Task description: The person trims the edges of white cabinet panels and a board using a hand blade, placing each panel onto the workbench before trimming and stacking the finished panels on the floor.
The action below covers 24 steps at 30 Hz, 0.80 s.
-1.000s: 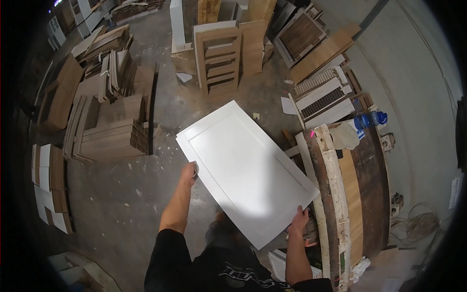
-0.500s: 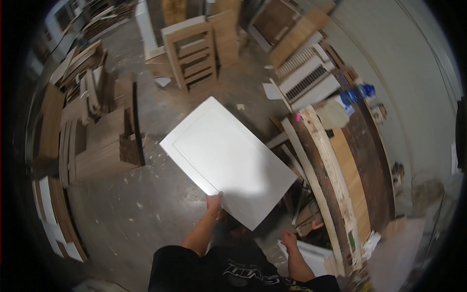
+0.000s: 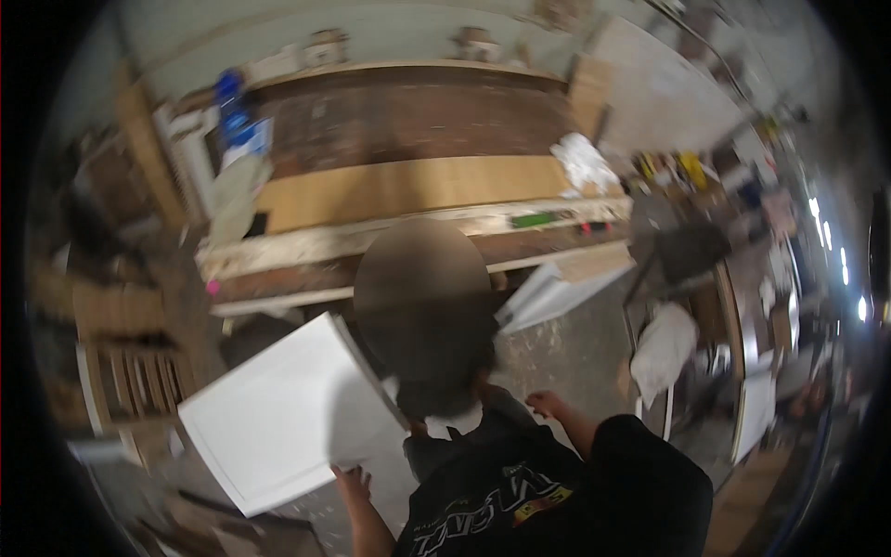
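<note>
My left hand (image 3: pixel 354 485) grips the lower edge of a white rectangular panel (image 3: pixel 269 418), which looks like a cabinet door with a thin line near its border. The panel is tilted on my left, and its far corner comes close to the front of a workbench (image 3: pixel 399 121). A shadow falls over its right part. My right hand (image 3: pixel 546 404) hangs free to the right of my body, fingers loosely apart with nothing in them. A dark rounded shape (image 3: pixel 422 288) lies between me and the bench; whether it is a shadow or an object I cannot tell.
On the bench are a blue bottle (image 3: pixel 232 111), a pale cloth (image 3: pixel 239 195), crumpled white plastic (image 3: pixel 585 165) and a wooden board (image 3: pixel 418 186). Another white panel (image 3: pixel 561 292) leans at the bench's right front. A slatted wooden frame (image 3: pixel 139 381) stands left; a white sack (image 3: pixel 664 348) sits right.
My view has swung right to face the bench. The white panel has come along in my left hand and now lies further left in view. My right hand's fingers have loosened.
</note>
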Tool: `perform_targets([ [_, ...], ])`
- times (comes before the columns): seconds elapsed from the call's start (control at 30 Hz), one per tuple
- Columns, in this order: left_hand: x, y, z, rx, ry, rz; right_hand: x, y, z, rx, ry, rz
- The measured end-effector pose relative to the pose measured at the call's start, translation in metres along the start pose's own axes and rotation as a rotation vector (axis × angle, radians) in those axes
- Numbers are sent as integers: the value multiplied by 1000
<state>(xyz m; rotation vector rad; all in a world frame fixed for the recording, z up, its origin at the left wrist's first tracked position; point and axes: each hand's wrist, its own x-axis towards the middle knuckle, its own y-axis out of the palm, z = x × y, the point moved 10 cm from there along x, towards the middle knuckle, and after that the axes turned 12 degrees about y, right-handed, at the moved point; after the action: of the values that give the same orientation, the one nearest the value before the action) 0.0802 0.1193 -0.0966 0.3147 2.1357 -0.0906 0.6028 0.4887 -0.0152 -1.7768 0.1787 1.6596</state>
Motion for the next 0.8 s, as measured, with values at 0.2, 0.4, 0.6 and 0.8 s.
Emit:
perform_targets([
  [0.2,-61,71,61,612,-81,137,66,-149,-15,203,-327,-611],
  [0.4,-121,252,82,830,-24,371,218,-331,-37,508,-62,-763],
  [0.6,-206,451,19,1050,253,403,255,-382,3,1818,11,-131],
  [0.8,-214,508,9,1093,297,420,246,-391,-6,1908,59,-98],
])
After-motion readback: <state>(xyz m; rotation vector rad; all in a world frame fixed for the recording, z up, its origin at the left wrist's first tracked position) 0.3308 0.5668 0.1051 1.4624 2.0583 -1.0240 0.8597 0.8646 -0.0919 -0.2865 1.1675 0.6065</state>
